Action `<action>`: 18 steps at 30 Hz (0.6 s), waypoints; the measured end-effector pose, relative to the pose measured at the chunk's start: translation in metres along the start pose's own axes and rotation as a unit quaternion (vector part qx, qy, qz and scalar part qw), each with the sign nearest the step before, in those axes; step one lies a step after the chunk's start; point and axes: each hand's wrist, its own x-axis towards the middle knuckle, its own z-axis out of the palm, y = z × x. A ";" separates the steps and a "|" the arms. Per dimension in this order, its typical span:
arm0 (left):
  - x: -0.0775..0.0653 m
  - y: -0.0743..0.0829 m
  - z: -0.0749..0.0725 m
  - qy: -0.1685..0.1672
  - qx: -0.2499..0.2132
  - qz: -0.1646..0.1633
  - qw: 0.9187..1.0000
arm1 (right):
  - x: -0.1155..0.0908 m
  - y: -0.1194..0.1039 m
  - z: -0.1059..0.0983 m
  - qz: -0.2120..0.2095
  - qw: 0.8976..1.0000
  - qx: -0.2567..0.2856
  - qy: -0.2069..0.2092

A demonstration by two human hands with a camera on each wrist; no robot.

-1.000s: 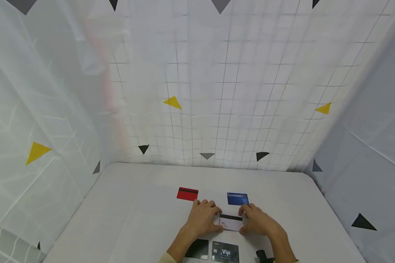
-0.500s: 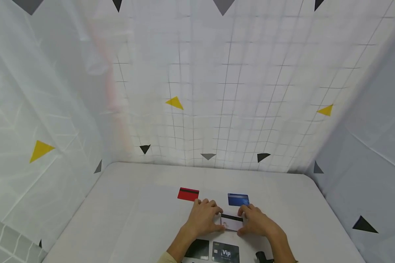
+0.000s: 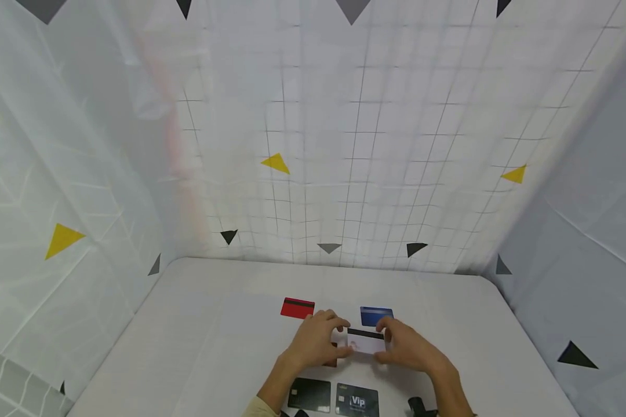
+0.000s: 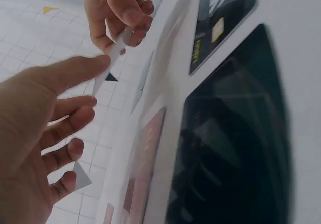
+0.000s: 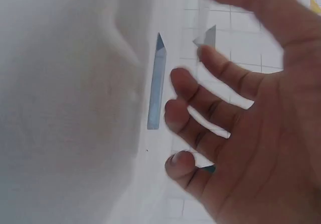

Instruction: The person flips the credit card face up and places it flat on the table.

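Note:
A white bank card [image 3: 366, 341] with a black stripe is held above the table between my two hands. My left hand [image 3: 315, 341] pinches its left end between thumb and index finger; in the left wrist view the card [image 4: 116, 58] appears nearly edge-on. From the other end, my right hand [image 3: 409, 347] grips it with thumb and fingertips. In the right wrist view, the right hand's [image 5: 235, 118] other fingers are loosely bent and the card is barely visible. A reddish-brown card [image 3: 332, 364] lies below my left hand, mostly covered by it.
On the white table [image 3: 214, 347] lie a red card [image 3: 296, 310] and a blue card [image 3: 374, 315] farther back. Nearer the front are a black card [image 3: 309, 395] and a dark "Vip" card [image 3: 357, 401]. White patterned sheets [image 3: 334, 145] stand around the table.
Both hands have lifted the white card and shifted it slightly away from the front. The reddish-brown card has come into sight under my left hand, and more of the black card shows.

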 end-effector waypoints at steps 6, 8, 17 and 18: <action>0.000 -0.004 -0.007 0.002 -0.055 -0.009 0.998 | 0.000 -0.002 -0.006 -0.035 0.999 0.030 0.022; 0.001 -0.005 -0.008 0.004 -0.065 -0.006 0.998 | 0.001 -0.003 -0.006 -0.039 0.998 0.037 0.028; 0.000 -0.006 -0.011 0.003 -0.090 -0.001 0.996 | -0.002 -0.002 -0.006 -0.050 0.994 0.082 0.043; 0.000 -0.006 -0.011 0.003 -0.090 -0.001 0.996 | -0.002 -0.002 -0.006 -0.055 0.994 0.087 0.047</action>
